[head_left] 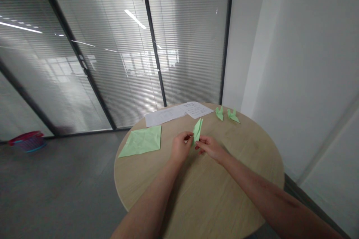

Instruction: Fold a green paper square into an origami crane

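Note:
A narrow piece of folded green paper (198,129) stands upright between my two hands, above the middle of the round table. My left hand (181,145) pinches its lower left edge. From the other side, my right hand (209,147) grips the bottom of the same paper, with the thumb and fingers closed on it. To the left of my hands lies a square green sheet (144,141) with crease lines. Two green origami birds, one bird (220,113) and a second bird (233,116), rest toward the table's back right.
White printed sheets (168,115) lie along the back edge of the round wooden table (218,198). Behind it rises a glass partition with blinds (190,44); a white wall (314,63) stands at the right. A red and blue basket (29,142) sits on the floor at left.

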`<state>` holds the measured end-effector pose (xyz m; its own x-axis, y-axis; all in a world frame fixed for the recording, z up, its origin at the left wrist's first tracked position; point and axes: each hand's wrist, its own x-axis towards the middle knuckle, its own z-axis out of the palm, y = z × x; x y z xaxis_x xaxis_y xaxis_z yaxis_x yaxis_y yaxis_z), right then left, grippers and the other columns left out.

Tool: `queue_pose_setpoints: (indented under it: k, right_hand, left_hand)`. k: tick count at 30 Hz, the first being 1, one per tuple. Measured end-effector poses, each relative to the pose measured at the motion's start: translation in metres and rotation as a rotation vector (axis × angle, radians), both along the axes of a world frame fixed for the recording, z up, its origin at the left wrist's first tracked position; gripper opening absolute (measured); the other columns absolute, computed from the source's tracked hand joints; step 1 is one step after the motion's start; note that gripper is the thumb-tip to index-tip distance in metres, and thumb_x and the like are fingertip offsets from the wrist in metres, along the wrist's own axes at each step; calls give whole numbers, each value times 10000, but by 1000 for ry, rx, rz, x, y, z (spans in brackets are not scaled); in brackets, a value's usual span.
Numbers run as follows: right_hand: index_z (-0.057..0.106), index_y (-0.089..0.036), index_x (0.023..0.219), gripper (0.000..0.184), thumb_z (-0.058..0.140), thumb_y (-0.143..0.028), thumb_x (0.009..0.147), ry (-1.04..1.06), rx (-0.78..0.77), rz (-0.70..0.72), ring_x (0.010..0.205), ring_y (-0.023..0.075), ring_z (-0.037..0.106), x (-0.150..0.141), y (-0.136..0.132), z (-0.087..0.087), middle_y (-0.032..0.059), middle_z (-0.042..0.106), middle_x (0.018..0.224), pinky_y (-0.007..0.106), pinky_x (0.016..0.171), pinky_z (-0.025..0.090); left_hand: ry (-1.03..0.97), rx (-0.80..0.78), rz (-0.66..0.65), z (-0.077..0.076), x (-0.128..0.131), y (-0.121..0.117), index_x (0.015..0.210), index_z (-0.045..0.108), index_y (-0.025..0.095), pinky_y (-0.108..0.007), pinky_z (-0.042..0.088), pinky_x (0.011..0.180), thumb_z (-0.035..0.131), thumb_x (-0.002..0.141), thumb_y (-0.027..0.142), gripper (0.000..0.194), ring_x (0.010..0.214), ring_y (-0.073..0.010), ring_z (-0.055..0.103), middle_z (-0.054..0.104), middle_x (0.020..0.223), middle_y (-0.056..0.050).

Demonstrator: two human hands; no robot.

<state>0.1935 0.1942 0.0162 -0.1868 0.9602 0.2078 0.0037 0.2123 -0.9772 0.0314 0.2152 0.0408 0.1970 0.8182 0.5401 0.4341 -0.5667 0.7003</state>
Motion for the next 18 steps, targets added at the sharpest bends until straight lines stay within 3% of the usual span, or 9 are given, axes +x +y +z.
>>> queue_pose_setpoints:
  k: [10,18]
  right_hand:
    - [711,-182,1056,412,624,-502,812,-2,36,21,755,169,621,5,-1,3,75,694,921,255,582,481]
    - [688,-193,1134,406,627,-421,804,-34,32,-72,713,154,615,5,5,-2,70,703,935,251,560,478]
  left_hand:
    - [-52,-81,-91,3,1,-4,1001,759,179,-317,547,793,604,857,268,229,838,-207,711,765,980,-75]
    - [-121,-135,-86,-4,3,1,1079,734,172,-338,539,835,563,838,197,296,891,-217,709,759,1013,-84]
